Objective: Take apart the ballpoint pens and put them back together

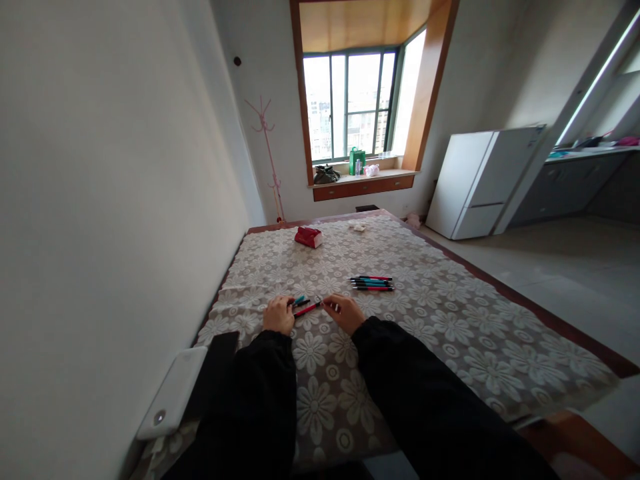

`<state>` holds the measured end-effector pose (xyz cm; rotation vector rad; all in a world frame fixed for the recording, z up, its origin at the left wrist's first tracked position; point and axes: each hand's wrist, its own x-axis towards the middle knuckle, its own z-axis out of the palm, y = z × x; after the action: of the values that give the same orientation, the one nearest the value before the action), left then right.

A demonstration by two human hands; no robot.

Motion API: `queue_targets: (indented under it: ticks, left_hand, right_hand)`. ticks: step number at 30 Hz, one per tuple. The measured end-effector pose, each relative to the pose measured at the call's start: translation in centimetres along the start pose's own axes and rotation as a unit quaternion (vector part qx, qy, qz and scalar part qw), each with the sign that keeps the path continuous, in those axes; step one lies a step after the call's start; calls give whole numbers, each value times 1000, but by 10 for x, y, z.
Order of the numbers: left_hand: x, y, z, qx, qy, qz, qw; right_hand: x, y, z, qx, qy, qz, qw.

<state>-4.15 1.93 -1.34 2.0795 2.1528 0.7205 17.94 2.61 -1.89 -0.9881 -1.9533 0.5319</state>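
Observation:
A red and black pen [309,309] slants between my two hands just above the patterned tablecloth [320,400]. My left hand [279,315] has its fingers closed at the pen's left end. Beside those fingers a teal pen [299,300] and a black pen [303,303] stick out, their rear ends hidden by the hand. With thumb and fingertips, my right hand [344,313] pinches the pen's other end. Several red, teal and black pens [373,284] lie side by side in a bundle, beyond my right hand.
Further back on the table lie a red packet [309,237] and a small white item [357,228]. A white device [173,393] and a dark flat object [217,360] sit by the left wall. A fridge [483,180] stands beyond the table at right.

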Motion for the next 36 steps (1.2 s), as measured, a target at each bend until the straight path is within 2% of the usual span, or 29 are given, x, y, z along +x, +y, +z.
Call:
queue_targets:
  ticks: [7, 12, 17, 20, 23, 27, 32, 36]
  left_hand:
    - [1, 1, 1, -62, 67, 45, 995]
    - [0, 8, -2, -81, 73, 79, 991]
    - [1, 6, -2, -87, 78, 65, 991]
    - [1, 3, -2, -73, 86, 23, 993]
    - [0, 1, -2, -48, 65, -15, 997]
    - [-2, 5, -6, -15, 29, -29, 999]
    - [-4, 14, -14, -10, 53, -14, 998]
    - [-4, 16, -15, -30, 62, 22, 997]
  right_hand:
    - [0, 1, -1, -17, 5, -7, 1000]
    - [1, 2, -2, -18, 32, 0, 999]
    - [1, -2, -4, -12, 35, 4, 999]
    - [1, -5, -5, -16, 38, 10, 999]
    - [2, -5, -6, -18, 43, 15, 999]
    - [3, -4, -5, 1, 62, 28, 998]
    - [5, -2, -5, 54, 92, 79, 991]
    - [7, -3, -7, 79, 99, 86, 988]
